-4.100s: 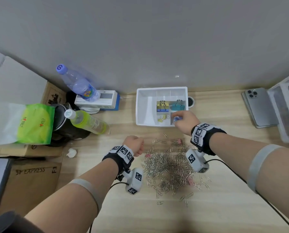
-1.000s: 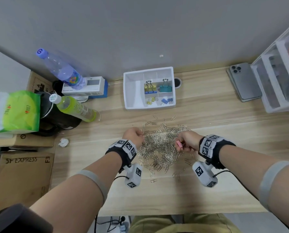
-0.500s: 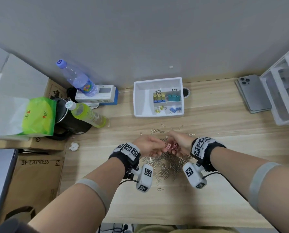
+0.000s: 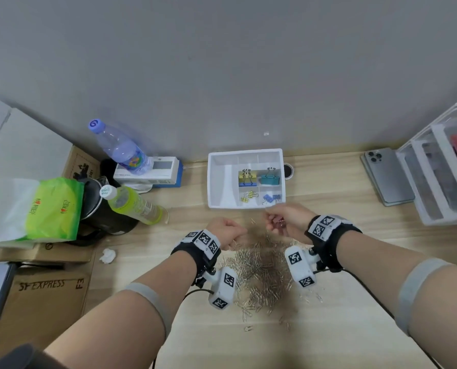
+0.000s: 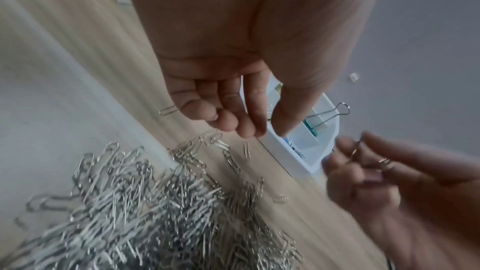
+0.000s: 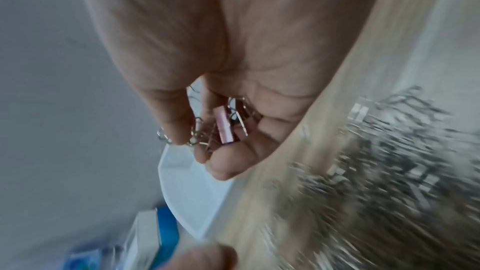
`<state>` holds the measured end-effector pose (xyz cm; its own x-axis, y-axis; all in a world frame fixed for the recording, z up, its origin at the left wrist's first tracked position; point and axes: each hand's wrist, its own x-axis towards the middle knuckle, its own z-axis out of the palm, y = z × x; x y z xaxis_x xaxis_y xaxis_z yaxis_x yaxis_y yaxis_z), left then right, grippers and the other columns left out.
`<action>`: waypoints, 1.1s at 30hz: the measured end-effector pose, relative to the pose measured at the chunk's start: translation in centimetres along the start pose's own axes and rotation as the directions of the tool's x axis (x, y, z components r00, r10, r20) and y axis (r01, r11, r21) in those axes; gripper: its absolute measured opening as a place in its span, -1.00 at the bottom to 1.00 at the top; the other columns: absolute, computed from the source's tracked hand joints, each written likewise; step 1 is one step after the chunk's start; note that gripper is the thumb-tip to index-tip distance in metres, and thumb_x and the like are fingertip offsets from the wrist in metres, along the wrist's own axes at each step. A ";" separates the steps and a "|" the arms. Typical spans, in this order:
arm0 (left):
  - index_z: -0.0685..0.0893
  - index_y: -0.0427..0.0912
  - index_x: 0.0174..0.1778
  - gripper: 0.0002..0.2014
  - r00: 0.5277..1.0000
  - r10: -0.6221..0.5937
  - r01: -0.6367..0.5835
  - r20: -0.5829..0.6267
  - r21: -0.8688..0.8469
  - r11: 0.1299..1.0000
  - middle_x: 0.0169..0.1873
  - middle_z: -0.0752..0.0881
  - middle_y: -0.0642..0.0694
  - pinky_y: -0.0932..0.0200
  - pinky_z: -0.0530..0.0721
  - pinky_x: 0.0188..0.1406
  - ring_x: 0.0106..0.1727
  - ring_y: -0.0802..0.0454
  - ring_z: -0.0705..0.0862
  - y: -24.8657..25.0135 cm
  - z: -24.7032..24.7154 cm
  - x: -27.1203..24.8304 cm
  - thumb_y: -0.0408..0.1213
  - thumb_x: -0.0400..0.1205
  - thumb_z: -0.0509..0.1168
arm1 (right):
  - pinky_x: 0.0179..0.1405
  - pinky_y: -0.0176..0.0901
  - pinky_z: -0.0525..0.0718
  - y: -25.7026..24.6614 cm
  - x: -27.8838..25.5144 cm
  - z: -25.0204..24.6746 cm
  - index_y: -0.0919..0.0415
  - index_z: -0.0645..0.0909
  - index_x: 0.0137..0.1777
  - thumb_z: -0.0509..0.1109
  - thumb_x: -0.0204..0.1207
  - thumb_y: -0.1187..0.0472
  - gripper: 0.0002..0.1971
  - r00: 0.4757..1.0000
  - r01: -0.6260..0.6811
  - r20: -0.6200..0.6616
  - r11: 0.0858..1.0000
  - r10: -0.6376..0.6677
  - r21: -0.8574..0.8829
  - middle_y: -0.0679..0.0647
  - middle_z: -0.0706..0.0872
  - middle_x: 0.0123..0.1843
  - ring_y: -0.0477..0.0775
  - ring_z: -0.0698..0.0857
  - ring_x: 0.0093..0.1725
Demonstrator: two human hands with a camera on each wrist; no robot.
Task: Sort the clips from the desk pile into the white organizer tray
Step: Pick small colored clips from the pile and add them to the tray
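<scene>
Hovering over pile (image 4: pixel 259 272) mid-desk: left hand (image 4: pixel 228 233) loosely curled, holding nothing. Cupping pink binder clips (image 6: pixel 223 126), right hand (image 4: pixel 285 219) nearer, just short of tray (image 4: pixel 214 179) front rim; tray toward back edge, slightly left.

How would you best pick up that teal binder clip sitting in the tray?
Pinch the wire handles of the teal binder clip from straight above: they stand up over the body, while the white organizer tray walls and dividers close off its sides.
</scene>
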<state>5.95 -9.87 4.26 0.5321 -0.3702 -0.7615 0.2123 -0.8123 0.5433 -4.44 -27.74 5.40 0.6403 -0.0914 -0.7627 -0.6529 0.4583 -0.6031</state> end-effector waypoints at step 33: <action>0.67 -0.18 -0.15 -0.91 0.988 -0.148 0.150 -0.042 0.042 0.988 -0.36 0.69 -0.19 0.31 0.51 -0.61 -0.51 0.03 0.59 -2.0 -4.2 6.3 -0.32 0.58 0.25 | -0.10 0.00 0.77 -11.1 10.3 1.4 0.28 0.74 -0.03 0.35 0.48 0.39 -0.84 0.798 -0.130 -0.418 0.554 -0.434 -0.823 0.26 0.75 -0.06 0.27 0.71 -0.13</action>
<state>12.36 -8.66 -0.13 0.5288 -0.2268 -0.8179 0.2548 -0.8768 0.4079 9.94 -32.48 4.59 0.6252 -0.6415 -0.4446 -0.7774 -0.4616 -0.4272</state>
